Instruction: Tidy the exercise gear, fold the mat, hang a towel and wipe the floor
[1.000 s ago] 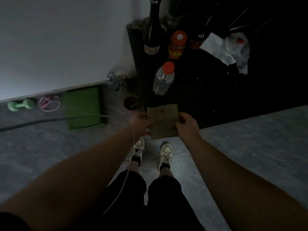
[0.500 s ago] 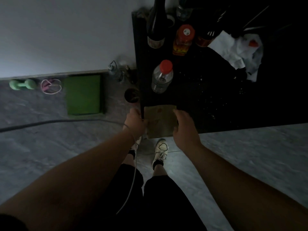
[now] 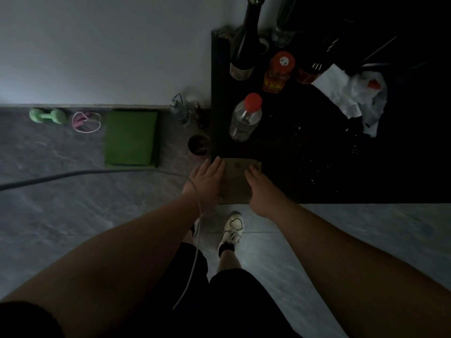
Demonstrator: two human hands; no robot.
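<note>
Between the left hand (image 3: pixel 207 181) and right hand (image 3: pixel 262 189), a folded cloth (image 3: pixel 238 181) lies on the dark table's (image 3: pixel 317 167) corner, both hands spread flat upon it. Soft and light, it likely lifts best pinched by its edges. Earlier, fingers pinched it above the floor.

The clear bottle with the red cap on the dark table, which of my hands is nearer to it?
Right, narrowly. The right hand lies on the folded cloth almost straight below the clear bottle; the left hand rests on the cloth's left edge, further off to the side.
</note>
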